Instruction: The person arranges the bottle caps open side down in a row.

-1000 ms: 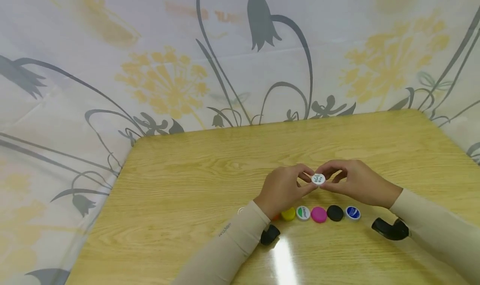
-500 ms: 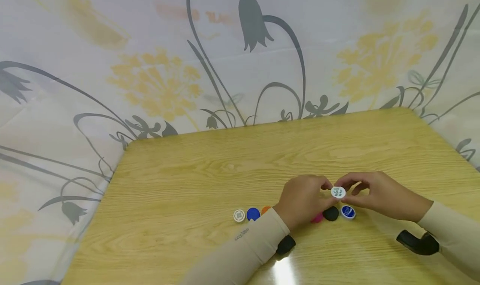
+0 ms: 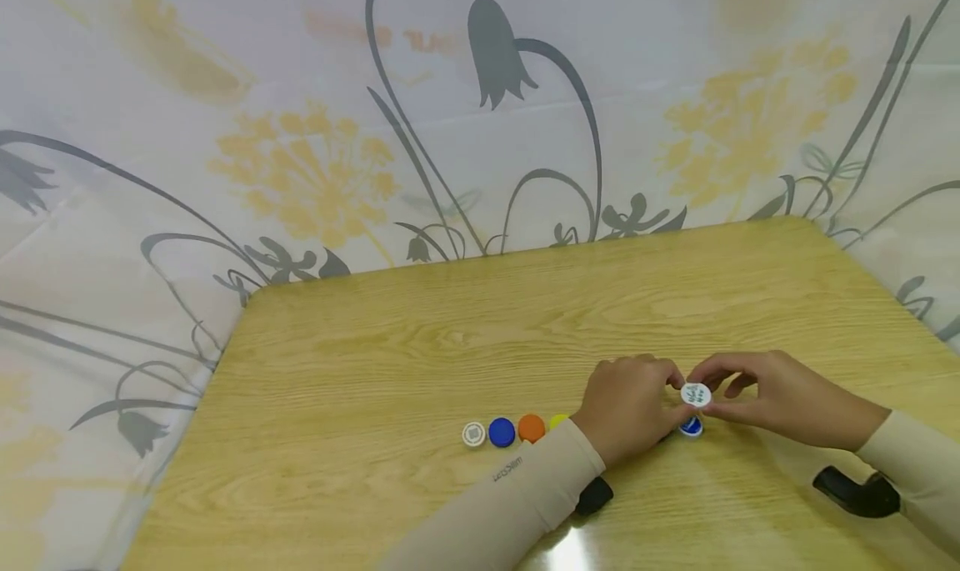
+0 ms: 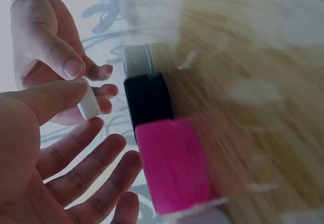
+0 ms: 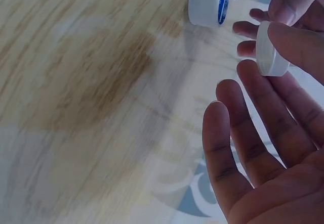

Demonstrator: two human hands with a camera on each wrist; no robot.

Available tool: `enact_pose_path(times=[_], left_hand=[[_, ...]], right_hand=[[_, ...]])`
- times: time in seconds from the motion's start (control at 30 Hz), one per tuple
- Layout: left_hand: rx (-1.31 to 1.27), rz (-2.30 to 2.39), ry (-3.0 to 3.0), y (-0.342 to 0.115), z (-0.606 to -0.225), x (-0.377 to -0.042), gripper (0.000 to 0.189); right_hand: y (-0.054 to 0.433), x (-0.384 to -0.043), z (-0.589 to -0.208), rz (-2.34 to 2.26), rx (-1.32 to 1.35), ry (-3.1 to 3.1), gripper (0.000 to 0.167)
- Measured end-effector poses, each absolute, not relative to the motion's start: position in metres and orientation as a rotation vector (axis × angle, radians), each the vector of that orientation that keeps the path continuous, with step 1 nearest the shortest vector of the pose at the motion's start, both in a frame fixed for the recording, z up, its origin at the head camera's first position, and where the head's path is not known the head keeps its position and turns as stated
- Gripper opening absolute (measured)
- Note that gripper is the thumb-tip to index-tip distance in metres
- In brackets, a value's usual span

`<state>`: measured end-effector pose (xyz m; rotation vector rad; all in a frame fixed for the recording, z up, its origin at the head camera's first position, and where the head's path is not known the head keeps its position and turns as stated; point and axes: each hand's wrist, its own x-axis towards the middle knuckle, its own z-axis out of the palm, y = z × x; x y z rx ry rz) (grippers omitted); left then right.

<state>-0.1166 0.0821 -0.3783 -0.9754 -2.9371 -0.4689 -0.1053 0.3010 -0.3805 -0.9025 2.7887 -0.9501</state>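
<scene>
A small white bottle cap (image 3: pixel 696 395) with green writing on top is held above the table by both hands. My left hand (image 3: pixel 630 408) pinches its left edge between thumb and forefinger, and my right hand (image 3: pixel 780 394) pinches the right edge. In the left wrist view the cap (image 4: pixel 89 104) appears edge-on; the other left fingers spread loosely below. The right wrist view shows the cap's pale side (image 5: pixel 268 52) by the right thumb. Just under the held cap, a blue-and-white cap (image 3: pixel 692 428) lies at the right end of a row of caps.
Left of the hands lie a white cap (image 3: pixel 474 434), a blue cap (image 3: pixel 502 433), an orange cap (image 3: pixel 531 428) and a yellow cap (image 3: pixel 558 421). A pink cap (image 4: pixel 172 166) and a black cap (image 4: pixel 148 100) show in the left wrist view. Patterned cloth (image 3: pixel 450 137) hangs behind the wooden table (image 3: pixel 420 346).
Both hands have moved right and nearer with the white cap, bringing it over the blue-and-white cap. The left arm now uncovers the left-end caps and hides the middle ones.
</scene>
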Motion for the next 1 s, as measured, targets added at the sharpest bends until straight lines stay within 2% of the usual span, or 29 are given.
enact_pose_path(times=[0.47, 1.0], left_hand=[[-0.956, -0.365, -2.981, 0.101, -0.379, -0.107, 0.027], [-0.936, -0.151, -2.989, 0.11, -0.386, -0.1, 0.028]], right_hand=[[0.315, -0.098, -0.391, -0.97, -0.931, 2.844, 0.035], [0.318, -0.098, -0.402, -0.858, -0.901, 2.854, 0.029]])
